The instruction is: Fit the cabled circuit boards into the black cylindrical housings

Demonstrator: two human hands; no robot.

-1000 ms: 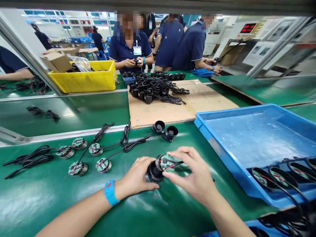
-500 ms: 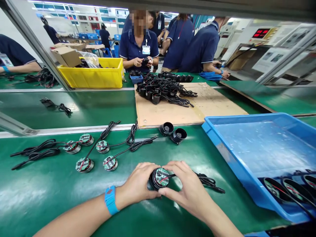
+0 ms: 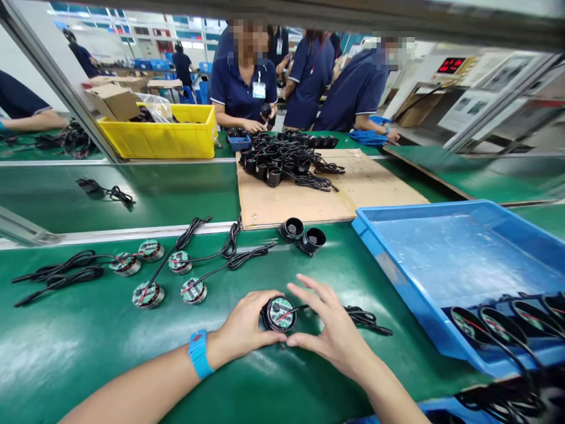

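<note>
A round black housing with a green circuit board point(image 3: 279, 313) set in its top stands on the green mat in front of me. My left hand point(image 3: 243, 327), blue band on its wrist, wraps the housing's left side. The thumb and fingertips of my right hand point(image 3: 329, 327) touch its right side, with the other fingers spread above the black cord point(image 3: 366, 318) that trails to the right. Two empty black housings point(image 3: 303, 234) lie beyond. Several loose boards with cords point(image 3: 168, 272) lie to the left.
A blue tray point(image 3: 397, 277) at right holds several finished units point(image 3: 498, 324) at its near end. Behind lies a cardboard sheet point(image 3: 309, 200) with a heap of black housings point(image 3: 282, 159). A yellow bin point(image 3: 159, 138) stands far left. Co-workers in navy shirts stand across the line.
The board went from tilted at the housing's rim to seated flat in it. Both hands lowered the unit onto the mat, and my right fingers have spread apart.
</note>
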